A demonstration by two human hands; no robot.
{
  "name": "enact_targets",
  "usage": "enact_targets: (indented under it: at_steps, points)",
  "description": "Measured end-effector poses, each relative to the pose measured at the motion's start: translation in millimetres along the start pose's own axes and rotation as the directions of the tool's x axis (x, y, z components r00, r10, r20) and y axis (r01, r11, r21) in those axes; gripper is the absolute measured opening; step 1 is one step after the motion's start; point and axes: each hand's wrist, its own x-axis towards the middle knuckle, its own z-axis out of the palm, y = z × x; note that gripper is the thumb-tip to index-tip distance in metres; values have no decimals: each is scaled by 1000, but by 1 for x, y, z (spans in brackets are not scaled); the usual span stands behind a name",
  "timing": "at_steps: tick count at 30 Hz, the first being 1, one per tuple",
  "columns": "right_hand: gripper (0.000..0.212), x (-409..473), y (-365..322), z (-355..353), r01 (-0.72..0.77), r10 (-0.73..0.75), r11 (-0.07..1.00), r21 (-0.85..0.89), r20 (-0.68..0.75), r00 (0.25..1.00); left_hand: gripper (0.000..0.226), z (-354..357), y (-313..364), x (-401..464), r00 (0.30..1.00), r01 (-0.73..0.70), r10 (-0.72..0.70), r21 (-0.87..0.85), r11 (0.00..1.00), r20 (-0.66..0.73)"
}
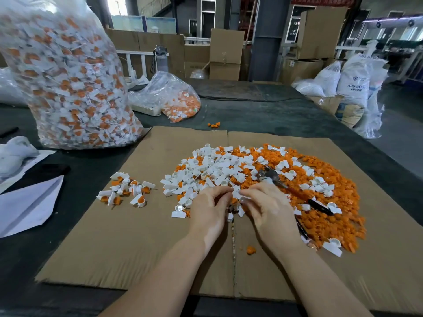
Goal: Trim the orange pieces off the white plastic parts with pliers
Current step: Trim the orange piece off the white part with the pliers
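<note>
A wide heap of trimmed white parts (215, 168) and loose orange pieces (332, 202) covers the middle and right of a cardboard sheet (137, 236). My left hand (209, 209) and my right hand (266, 207) meet at the heap's near edge, both pinching a small white plastic part (237, 193) between their fingertips. The pliers (293, 191) lie on the orange pieces just right of my right hand, jaws pointing up-left, dark handles toward me; neither hand touches them. A smaller group of white parts with orange pieces attached (126, 189) lies on the cardboard to the left.
A tall clear bag of untrimmed parts (68, 76) stands at the back left, and a smaller bag (174, 97) lies behind the cardboard. White paper (27, 202) lies at the left. One orange piece (251, 250) sits near my right wrist. Boxes and sacks stand beyond the table.
</note>
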Motion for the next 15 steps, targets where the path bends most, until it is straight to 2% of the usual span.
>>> enact_targets:
  at_steps: [5,7,11,15]
  points:
    - [9,-4,-1,5,-17,17,999,48,4,1000,19,-1,-3,-3,1000,-24,24,42,999,17]
    - [10,-6,-2,5,-18,18,998,53,-14,1000,20,-1,-4,-4,999,-49,48,83,995,18]
    - [14,-7,-6,2,27,-26,997,76,-16,1000,18,-3,-4,-4,998,-54,53,33,998,34]
    - [9,-7,-6,1,-25,28,992,121,-19,999,36,-3,-4,-7,992,-95,97,-28,995,75]
